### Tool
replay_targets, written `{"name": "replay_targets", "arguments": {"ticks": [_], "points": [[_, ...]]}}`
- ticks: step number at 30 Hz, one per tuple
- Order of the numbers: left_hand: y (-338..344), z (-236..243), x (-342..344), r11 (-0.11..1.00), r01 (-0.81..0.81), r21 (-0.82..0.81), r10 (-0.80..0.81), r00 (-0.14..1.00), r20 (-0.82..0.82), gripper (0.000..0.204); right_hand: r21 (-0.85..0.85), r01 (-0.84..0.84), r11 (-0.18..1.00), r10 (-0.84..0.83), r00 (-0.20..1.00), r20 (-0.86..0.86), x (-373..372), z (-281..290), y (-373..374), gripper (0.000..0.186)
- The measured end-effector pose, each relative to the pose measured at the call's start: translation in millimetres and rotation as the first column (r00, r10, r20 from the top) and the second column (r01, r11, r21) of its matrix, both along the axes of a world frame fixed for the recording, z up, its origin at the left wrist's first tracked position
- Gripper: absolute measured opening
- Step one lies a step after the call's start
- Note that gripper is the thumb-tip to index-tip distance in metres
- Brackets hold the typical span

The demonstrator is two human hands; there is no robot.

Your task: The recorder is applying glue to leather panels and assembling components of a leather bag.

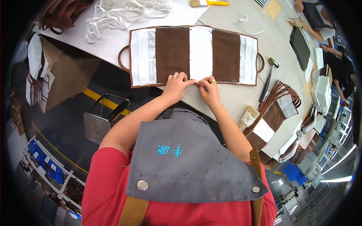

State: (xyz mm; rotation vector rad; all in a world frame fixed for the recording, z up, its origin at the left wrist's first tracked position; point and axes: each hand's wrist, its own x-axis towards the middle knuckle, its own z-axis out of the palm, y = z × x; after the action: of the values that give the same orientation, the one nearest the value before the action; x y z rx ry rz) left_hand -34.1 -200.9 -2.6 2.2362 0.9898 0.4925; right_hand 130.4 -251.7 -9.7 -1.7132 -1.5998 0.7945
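Across the pale desk point(230, 101), white ribbon point(124, 13) tangles upper left; a brown-and-white bag panel point(201, 56) lies upper centre, the left hand point(176, 88) and right hand point(209, 90) close together at its lower edge, whether pinching I cannot tell; right, a hammer point(268, 80).

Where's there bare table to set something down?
Bare table: between the brown-and-white panel and black flat case, above the hammer; also between panel, hammer and bottle. Crowded: upper left, white ribbons; right, stacked brown pieces.
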Motion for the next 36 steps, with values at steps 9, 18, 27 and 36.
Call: {"name": "replay_targets", "arguments": {"ticks": [9, 18, 27, 36], "points": [[-0.2, -0.3, -2.1, 0.997, 0.042, 0.064, -0.039, 0.998, -0.044, 0.033, 0.087, 0.186, 0.979, -0.195, 0.973, 0.122, 26.1, 19.3, -14.2, 0.024], [0.5, -0.4, -3.7, 0.911, 0.226, 0.345, -0.156, 0.963, -0.221, 0.028, 0.135, 0.746, 0.652, -0.733, 0.575, 0.364, 153.5, 39.3, -109.2, 0.039], [2.7, 0.9, -5.3, 0.895, 0.225, 0.386, -0.147, 0.964, -0.222, 0.028, -0.402, 0.798, 0.448, -0.760, 0.577, 0.300, 150.4, 23.3, -139.8, 0.061], [40.4, 0.7, -27.7, 0.836, 0.204, 0.509, -0.075, 0.962, -0.262, 0.030, -0.591, 0.538, 0.601, -0.706, 0.013, -0.708, 86.6, 69.3, -22.2, 0.049]]}}
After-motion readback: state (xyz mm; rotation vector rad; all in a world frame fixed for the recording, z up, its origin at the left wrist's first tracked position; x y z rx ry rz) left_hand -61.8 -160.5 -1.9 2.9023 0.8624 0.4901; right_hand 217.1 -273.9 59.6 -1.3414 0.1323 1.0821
